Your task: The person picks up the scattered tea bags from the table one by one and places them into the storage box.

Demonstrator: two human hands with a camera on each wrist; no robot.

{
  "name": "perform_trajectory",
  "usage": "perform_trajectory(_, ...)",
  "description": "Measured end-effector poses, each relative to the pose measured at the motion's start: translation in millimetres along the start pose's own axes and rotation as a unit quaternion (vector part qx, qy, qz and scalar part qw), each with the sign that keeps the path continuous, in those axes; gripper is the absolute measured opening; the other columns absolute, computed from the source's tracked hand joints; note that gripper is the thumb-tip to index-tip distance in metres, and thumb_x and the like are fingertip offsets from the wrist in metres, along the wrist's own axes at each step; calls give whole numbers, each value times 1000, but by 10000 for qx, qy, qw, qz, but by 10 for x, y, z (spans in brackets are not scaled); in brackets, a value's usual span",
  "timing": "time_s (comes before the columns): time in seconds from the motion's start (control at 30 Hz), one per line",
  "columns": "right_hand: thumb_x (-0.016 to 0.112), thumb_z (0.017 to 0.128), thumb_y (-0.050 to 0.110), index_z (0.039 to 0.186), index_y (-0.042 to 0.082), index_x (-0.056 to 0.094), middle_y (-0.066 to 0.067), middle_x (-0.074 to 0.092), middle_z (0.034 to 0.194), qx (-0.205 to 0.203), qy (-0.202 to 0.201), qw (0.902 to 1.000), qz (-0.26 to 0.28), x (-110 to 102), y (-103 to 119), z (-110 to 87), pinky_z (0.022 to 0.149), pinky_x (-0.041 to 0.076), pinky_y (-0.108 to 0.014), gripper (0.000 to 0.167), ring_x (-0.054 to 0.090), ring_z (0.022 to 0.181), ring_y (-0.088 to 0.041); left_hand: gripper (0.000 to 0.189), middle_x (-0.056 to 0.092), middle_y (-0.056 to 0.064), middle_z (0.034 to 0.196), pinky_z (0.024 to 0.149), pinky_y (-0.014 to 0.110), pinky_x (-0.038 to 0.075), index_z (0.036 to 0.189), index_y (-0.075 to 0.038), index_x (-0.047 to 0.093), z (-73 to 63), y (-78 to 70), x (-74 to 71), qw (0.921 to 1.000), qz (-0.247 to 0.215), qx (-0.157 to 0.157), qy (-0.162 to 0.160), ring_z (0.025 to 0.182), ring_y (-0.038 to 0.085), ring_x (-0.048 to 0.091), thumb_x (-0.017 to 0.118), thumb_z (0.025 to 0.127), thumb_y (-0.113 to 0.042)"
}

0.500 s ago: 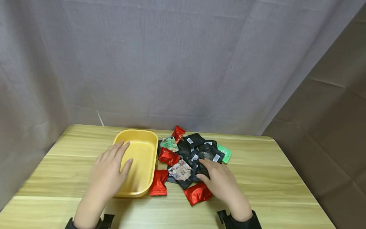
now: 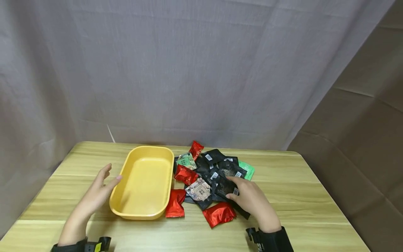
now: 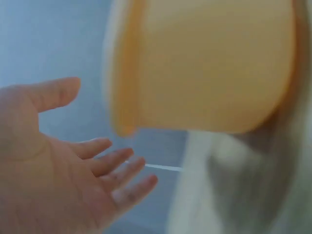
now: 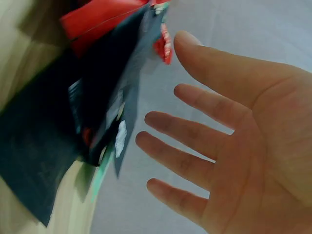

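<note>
left hand (image 2: pixel 96 193) is hovering near the tabletop's (image 2: pixel 299 182) left edge, fingers straight and loosely spread, palm turned toward the yellow tray (image 2: pixel 143 182). fingertips are sitting just beside the tray's left wall; can't tell if they're touching it. left wrist view is showing the same: open palm (image 3: pixel 53 180), fingers apart, holding nothing, tray (image 3: pixel 204 63) close by and blurred.

the tray is lying toward the left of the tabletop's middle, long side running from the near edge toward the far edge, nothing showing inside it.

just right of the tray, a pile of small packets (image 2: pixel 211 182) is covering the tabletop's middle: red foil ones (image 2: pixel 175 203) along the tray's right wall and toward the near edge, black ones (image 2: pixel 231 169) stacked over each other in the centre, a printed brown-and-white one (image 2: pixel 199 189) among them, a green one (image 2: pixel 246 169) poking out on the pile's right side.

right hand (image 2: pixel 252 199) is resting on the pile's near-right part, fingertips lying on a black packet (image 2: pixel 226 187). fingers are looking straight rather than curled. right wrist view is showing the palm (image 4: pixel 243 146) open, fingers spread, nothing pinched, with black and red packets (image 4: pixel 97 97) just past the fingertips.

the tabletop's right side is showing bare wood.
</note>
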State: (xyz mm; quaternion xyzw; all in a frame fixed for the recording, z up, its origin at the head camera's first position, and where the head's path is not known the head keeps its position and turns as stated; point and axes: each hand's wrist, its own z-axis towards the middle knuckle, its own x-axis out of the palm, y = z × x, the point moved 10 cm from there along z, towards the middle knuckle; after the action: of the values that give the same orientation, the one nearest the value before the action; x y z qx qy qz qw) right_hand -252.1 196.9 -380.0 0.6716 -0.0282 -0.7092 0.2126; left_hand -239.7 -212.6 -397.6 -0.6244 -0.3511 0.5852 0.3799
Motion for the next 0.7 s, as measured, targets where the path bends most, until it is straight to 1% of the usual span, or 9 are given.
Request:
perform_trajectory(0.1,80,84,19,133,4,61,-16,61,132,105,41,9999,3,36,-84,15,98,47,-54,54,58,118,-39,80,2,35,157,110,71,13,154,7,-3,38,172,47,9972,-655,-176,330,142,55,6,45,106,-34)
perform_trajectory(0.2,77,88,19,132,3,61,-18,60,132,171,2,9999,13,44,-165,24,99,46,-54,50,57,119,-39,75,2,32,159,114,65,10,155,8,1,78,292,94,9883,-1397,-186,577,145,50,6,43,106,-30)
perform_trajectory(0.23,76,88,18,132,2,61,-18,60,132,189,-20,9998,26,45,-192,28,99,46,-54,49,57,120,-40,73,3,30,160,116,59,13,155,7,2,91,324,105,9850,-1585,-161,669,146,46,8,42,107,-30)
perform_trajectory(0.3,75,89,18,132,2,60,-19,59,133,197,-67,9998,26,37,-235,35,99,46,-55,48,56,120,-40,69,4,27,161,118,41,22,155,7,5,111,371,119,9770,-1969,9,818,147,27,20,42,107,-26)
perform_trajectory(0.33,75,89,18,133,2,60,-20,58,133,191,-98,9998,36,28,-252,39,99,46,-55,48,56,120,-41,67,5,26,161,116,32,26,155,7,6,119,389,126,9725,-2142,129,901,145,17,26,41,107,-24)
perform_trajectory(0.43,75,89,18,134,3,60,-23,56,136,82,-261,9996,20,-12,-283,63,99,45,-56,50,54,121,-43,64,13,18,162,101,10,34,154,8,6,122,442,163,9584,-2563,521,1146,129,-7,39,39,107,-18)
perform_trajectory(0.47,76,88,18,134,3,60,-24,55,136,5,-334,9994,-14,-28,-284,78,99,45,-57,51,54,122,-43,63,14,17,161,99,8,35,154,9,6,121,462,182,9528,-2713,621,1209,124,-12,42,39,107,-16)
perform_trajectory(0.57,79,86,18,134,3,59,-26,54,137,-309,-545,9979,-173,-66,-281,158,99,44,-59,54,53,122,-45,63,8,20,161,99,10,36,153,11,1,112,512,256,9389,-3027,833,1409,124,-12,42,37,106,-11)
perform_trajectory(0.7,81,84,21,135,2,59,-27,53,137,-668,-570,9948,-522,-75,-307,305,99,42,-61,59,52,123,-46,64,-14,33,156,100,13,38,151,12,-5,108,539,328,9241,-3336,1006,1568,126,-11,40,34,105,-7)
